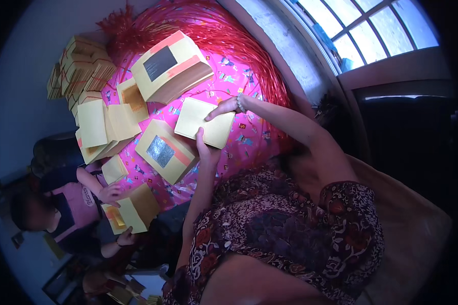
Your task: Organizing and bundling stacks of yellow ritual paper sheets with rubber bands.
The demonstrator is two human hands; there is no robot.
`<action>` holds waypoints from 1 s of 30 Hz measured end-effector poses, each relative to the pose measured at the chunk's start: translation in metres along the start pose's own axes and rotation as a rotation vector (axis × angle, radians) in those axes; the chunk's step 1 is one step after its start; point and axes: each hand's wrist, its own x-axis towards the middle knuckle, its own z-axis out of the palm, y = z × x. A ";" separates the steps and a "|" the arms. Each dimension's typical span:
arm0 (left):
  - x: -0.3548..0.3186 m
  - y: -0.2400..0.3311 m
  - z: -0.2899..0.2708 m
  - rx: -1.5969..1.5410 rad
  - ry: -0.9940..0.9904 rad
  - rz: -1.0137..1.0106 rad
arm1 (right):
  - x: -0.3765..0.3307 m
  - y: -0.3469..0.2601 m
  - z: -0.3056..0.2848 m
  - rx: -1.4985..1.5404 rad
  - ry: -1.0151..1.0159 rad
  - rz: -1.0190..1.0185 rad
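Both my hands hold a stack of plain pale-yellow paper sheets (191, 116) above a pink patterned cover. My left hand (207, 150) grips its near edge, thumb on top and fingers underneath. My right hand (225, 108), a beaded bracelet at the wrist, lies over the far right side, its thumb pressing on the top sheet. Just left of my left hand is a yellow paper stack with a silver square and orange bands (161, 151). Beyond the held sheets rises a thicker stack with a dark square (160, 63).
Red plastic strands (229, 38) heap along the far edge of the pink cover (247, 145). Tied yellow bundles (84, 66) pile up far left, with loose stacks (94, 124) nearer. At left, another person's hands (126, 237) handle yellow sheets. A barred window stands at upper right.
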 end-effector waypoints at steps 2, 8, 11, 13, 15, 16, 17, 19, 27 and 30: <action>-0.006 0.002 -0.001 -0.031 0.003 0.005 | 0.007 0.007 0.005 -0.029 -0.038 0.003; -0.002 -0.002 0.009 -0.116 0.045 0.057 | 0.003 0.005 0.001 -0.080 -0.005 0.044; 0.001 -0.003 0.014 -0.098 0.088 0.050 | 0.002 0.005 0.000 -0.094 0.009 0.043; 0.001 -0.001 0.011 -0.090 0.082 0.053 | 0.001 0.000 0.002 -0.086 -0.011 0.017; 0.000 0.002 0.012 -0.082 0.071 0.059 | 0.003 0.000 0.002 -0.092 -0.014 0.031; -0.001 0.003 0.013 -0.083 0.070 0.042 | 0.005 0.002 -0.001 -0.094 -0.012 0.043; -0.002 0.004 0.015 -0.083 0.069 0.026 | 0.007 0.003 -0.007 -0.075 -0.067 0.032; -0.005 0.006 0.015 -0.095 0.079 0.054 | 0.007 -0.005 -0.011 -0.057 -0.121 -0.008; -0.004 0.029 0.014 -0.066 0.089 0.188 | 0.029 -0.033 -0.011 0.147 -0.265 -0.040; -0.002 0.031 0.015 -0.145 0.099 0.120 | 0.033 -0.031 -0.010 0.195 -0.330 -0.008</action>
